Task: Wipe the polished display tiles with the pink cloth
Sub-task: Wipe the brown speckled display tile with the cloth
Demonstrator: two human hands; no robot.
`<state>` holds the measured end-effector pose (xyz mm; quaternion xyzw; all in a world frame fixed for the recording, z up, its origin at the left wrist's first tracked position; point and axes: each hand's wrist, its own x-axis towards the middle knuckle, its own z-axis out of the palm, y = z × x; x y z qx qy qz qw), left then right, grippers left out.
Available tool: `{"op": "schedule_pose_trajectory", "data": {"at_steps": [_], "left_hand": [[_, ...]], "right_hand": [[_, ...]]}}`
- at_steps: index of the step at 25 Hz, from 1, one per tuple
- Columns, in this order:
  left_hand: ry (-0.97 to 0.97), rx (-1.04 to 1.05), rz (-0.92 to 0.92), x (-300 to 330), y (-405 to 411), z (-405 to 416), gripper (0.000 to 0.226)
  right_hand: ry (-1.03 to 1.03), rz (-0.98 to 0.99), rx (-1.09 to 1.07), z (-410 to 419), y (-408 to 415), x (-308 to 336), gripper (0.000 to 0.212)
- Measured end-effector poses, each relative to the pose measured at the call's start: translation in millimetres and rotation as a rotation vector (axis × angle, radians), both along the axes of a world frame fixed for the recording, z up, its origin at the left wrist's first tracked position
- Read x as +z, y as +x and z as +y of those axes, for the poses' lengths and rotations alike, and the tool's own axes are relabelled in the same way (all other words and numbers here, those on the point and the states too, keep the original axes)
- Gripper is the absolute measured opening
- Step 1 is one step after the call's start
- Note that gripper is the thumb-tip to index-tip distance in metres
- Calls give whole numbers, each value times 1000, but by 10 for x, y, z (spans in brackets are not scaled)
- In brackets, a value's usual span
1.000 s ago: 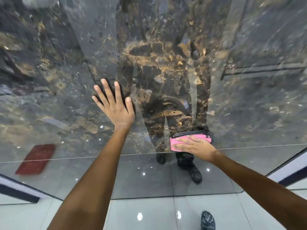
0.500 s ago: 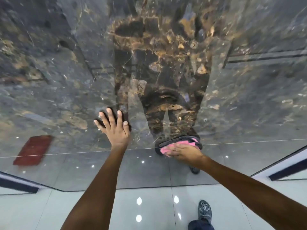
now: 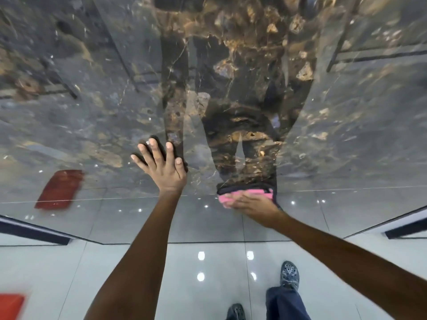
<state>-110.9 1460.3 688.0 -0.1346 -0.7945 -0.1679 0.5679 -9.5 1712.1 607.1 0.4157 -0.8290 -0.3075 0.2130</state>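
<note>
Two hands met the display tile (image 3: 346,135): the left hand (image 3: 165,168) lay flat, fingers spread; the right hand (image 3: 250,205) pressed the pink cloth (image 3: 231,197) flat-fingered. Bare palm contact risked fresh smudges.

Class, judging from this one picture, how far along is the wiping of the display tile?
Done: cannot tell; the dark marble tile gleams everywhere, no wiped patch stands out. In hand: the right hand presses the pink cloth low on the tile, and the left hand braces flat. Left: probably the wide area above.

Glossy grey floor (image 3: 161,285) under shoes (image 3: 290,274)
</note>
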Motion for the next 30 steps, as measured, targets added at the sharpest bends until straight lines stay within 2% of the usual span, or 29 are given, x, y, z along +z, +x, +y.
{"op": "schedule_pose_trajectory", "data": {"at_steps": [1,3,4,5,6,7,8,9,10,11,13,15,17,19,20,21,22,23,24,25,26,27,29,30], "left_hand": [[5,-10,-4,6,-4,-9,53],[16,-23,8,-9,-1,-4,53],[25,-30,14,-25,2,-6,53],[32,-35,17,-41,-4,-16,53],[30,-33,9,-33,3,-27,53],[20,-22,-8,-5,16,-30,53],[16,-17,-40,32,44,-29,53],[31,-16,-84,61,114,-15,53],[68,-26,-134,90,225,19,53],[129,-49,-184,104,353,78,54],[196,-116,-240,159,601,303,56],[98,-200,-205,279,701,621,57],[40,-244,-193,394,597,943,55],[64,-180,-168,408,427,1175,55],[89,-148,-132,351,355,1220,56],[105,-127,-80,283,298,1227,56],[98,-113,-33,244,259,1227,56],[77,-107,-4,226,225,1215,56],[60,-111,10,219,214,1212,57],[55,-114,21,208,222,1221,57],[56,-106,40,206,221,1239,57],[54,-96,62,199,214,1254,57],[46,-93,77,177,193,1264,56],[32,-83,86,176,177,1265,56]], "right_hand": [[-210,74,13,118,14,183,78],[-644,142,-111,172,4,631,64],[-795,193,-187,113,-48,776,59],[-796,243,-210,26,-101,819,61],[-655,259,-198,-77,-145,757,68],[-384,204,-150,-121,-135,574,81],[-122,87,-69,-86,-104,310,95],[45,-12,-18,50,-42,61,103],[139,-50,-13,187,75,-43,107],[130,-75,-19,341,158,-21,109],[-100,-29,-161,731,219,330,107],[-532,252,-261,1112,205,746,91],[-1220,461,-413,1249,159,1148,82],[-2101,556,-623,999,14,1144,71],[-2501,462,-779,639,-14,1105,67],[-2757,242,-916,259,24,1049,65],[-2818,-80,-1002,-128,103,942,67],[-2759,-324,-1012,-482,194,792,71],[-2665,-433,-997,-767,260,583,73],[-2430,-313,-1159,-659,235,402,70],[-2288,-149,-1347,-275,173,276,64],[-2304,-87,-1366,145,155,224,57],[-2602,50,-1206,820,166,249,52],[-2666,184,-1201,1168,129,324,52]]}}
